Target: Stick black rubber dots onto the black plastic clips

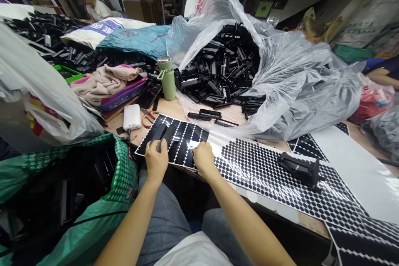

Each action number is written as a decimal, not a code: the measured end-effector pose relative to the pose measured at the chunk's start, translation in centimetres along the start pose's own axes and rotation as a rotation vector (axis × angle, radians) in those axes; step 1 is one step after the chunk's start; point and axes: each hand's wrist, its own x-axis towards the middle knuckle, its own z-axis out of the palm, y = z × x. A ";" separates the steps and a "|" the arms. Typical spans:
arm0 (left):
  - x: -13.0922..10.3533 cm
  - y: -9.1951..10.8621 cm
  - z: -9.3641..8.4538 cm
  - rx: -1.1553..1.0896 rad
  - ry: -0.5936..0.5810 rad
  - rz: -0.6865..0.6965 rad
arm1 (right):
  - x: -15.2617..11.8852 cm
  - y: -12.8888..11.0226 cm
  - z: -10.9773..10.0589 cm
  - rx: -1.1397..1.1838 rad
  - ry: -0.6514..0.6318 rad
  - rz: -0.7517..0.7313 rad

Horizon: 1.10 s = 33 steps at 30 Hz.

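My left hand (156, 158) is closed around a black plastic part (168, 133), held over the left end of a sticker sheet. A second dark, textured strip shows right beside that part; whether it is a separate piece I cannot tell. My right hand (204, 157) is at the sheet with its fingers curled together. What it pinches, if anything, is hidden. The sticker sheet (182, 139) under my hands bears black shapes with scalloped edges. To the right lies another sheet (249, 162) with rows of black dots, and a black bracket-like part (299, 169) rests on it.
A clear plastic bag (289, 79) spills black plastic parts (222, 66) at the back. Left of it stand a green bottle (168, 79), a white power bank (132, 116), scissors (148, 117) and a basket with cloth (104, 83). A green bag (123, 170) sits lower left. Another person (96, 6) is far back.
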 end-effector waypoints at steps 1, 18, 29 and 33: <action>0.2 0.4 -0.5 -0.130 -0.011 -0.079 | 0.0 -0.1 0.1 0.010 0.000 0.003; -1.5 4.7 -2.0 -0.759 -0.522 -0.830 | -4.7 -1.9 -6.7 0.602 -0.210 -0.274; -3.0 5.4 -1.2 -0.764 -0.608 -0.766 | -5.2 -1.3 -6.7 0.540 -0.213 -0.227; -3.3 5.5 -1.1 -0.760 -0.621 -0.756 | -5.2 -1.2 -6.5 0.507 -0.209 -0.218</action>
